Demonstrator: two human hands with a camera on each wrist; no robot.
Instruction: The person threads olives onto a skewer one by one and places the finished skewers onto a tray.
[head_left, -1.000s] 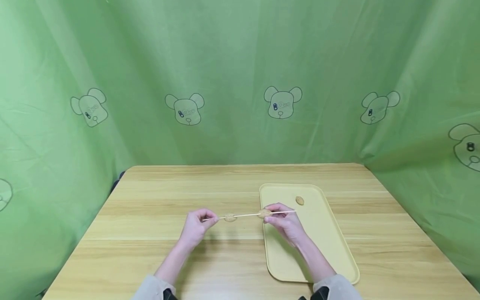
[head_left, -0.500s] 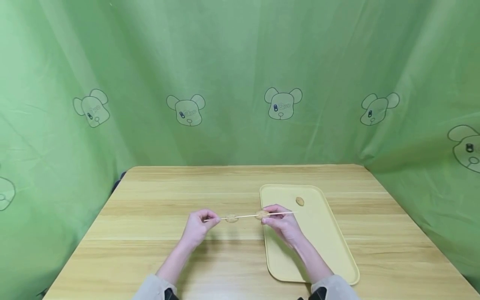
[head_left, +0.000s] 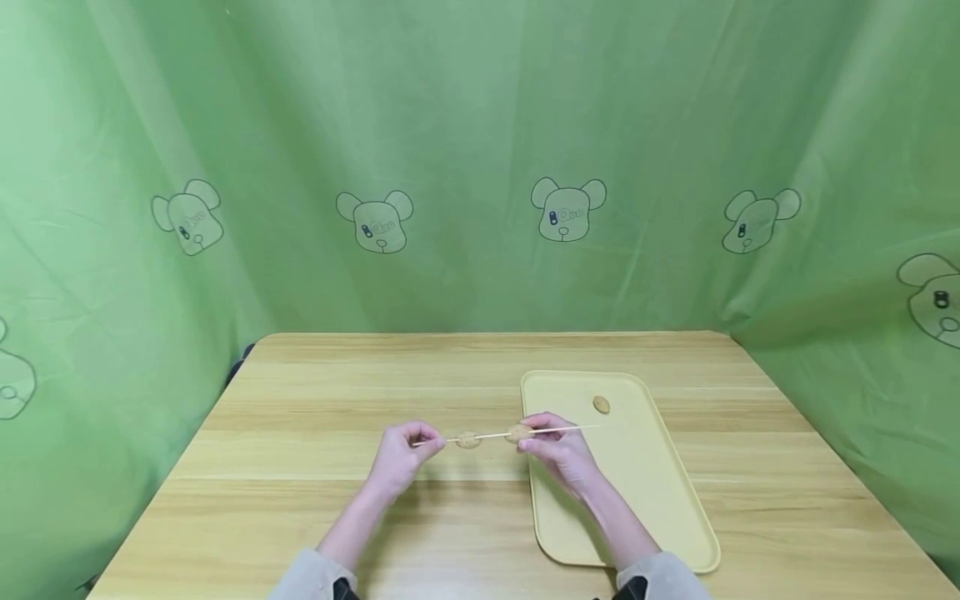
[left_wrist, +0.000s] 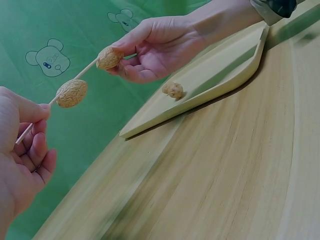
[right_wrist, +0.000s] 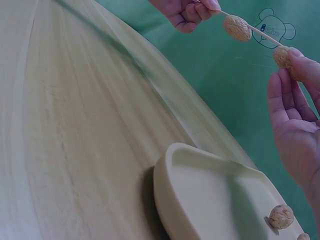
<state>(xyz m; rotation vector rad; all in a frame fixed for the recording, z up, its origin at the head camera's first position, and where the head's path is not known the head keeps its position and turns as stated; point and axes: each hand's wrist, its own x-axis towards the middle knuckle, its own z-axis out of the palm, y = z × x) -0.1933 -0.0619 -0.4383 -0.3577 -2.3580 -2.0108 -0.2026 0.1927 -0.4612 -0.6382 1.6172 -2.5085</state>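
A thin wooden skewer is held level above the table, its pointed end sticking out past my right hand. My left hand pinches it near the other end, between thumb and forefinger. Close to those fingertips a tan, wrinkled oval ball sits threaded on the skewer. A second such ball is also on the skewer, pinched by the thumb and fingers of my right hand. Bare skewer shows between the two balls. Further tan balls lie on the tray; only one is visible in the head view.
The shallow cream tray stands on the right half of the wooden table, below my right hand. A green curtain with printed bear heads hangs behind and at both sides.
My right hand has slid its ball leftward along the skewer, narrowing the gap between the two balls. My left hand shifted slightly right in the head view.
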